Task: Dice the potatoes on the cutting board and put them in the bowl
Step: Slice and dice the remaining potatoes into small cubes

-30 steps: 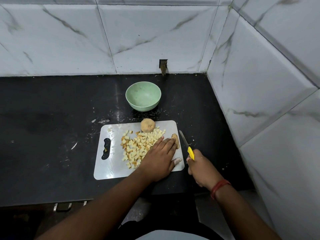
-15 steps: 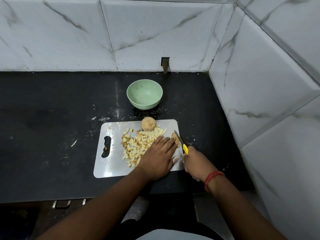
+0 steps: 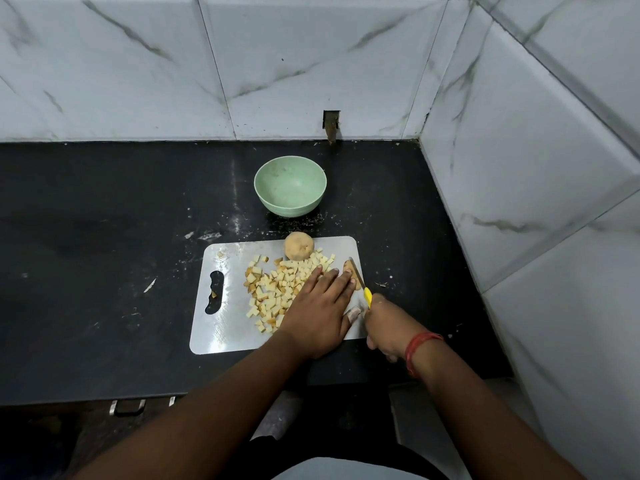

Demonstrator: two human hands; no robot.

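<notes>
A white cutting board (image 3: pixel 225 327) lies on the black counter. Several pale potato cubes (image 3: pixel 273 289) are spread over its middle. A whole unpeeled potato (image 3: pixel 299 245) sits at the board's far edge. My left hand (image 3: pixel 320 313) lies flat with straight fingers over the right part of the cubes, fingertips next to a potato piece (image 3: pixel 347 268) near the board's right edge. My right hand (image 3: pixel 388 327) grips a yellow-handled knife (image 3: pixel 360 282), whose blade lies against that piece. The green bowl (image 3: pixel 290 192) stands beyond the board with nothing in it.
Marble-tiled walls close the counter at the back and on the right (image 3: pixel 519 168). The counter's front edge (image 3: pixel 138 393) runs just before the board. Small scraps lie on the counter (image 3: pixel 150 285) left of the board.
My right hand has brought the knife leftwards from off the board's right edge until the blade meets the potato piece. My left hand has stayed on the cubes.
</notes>
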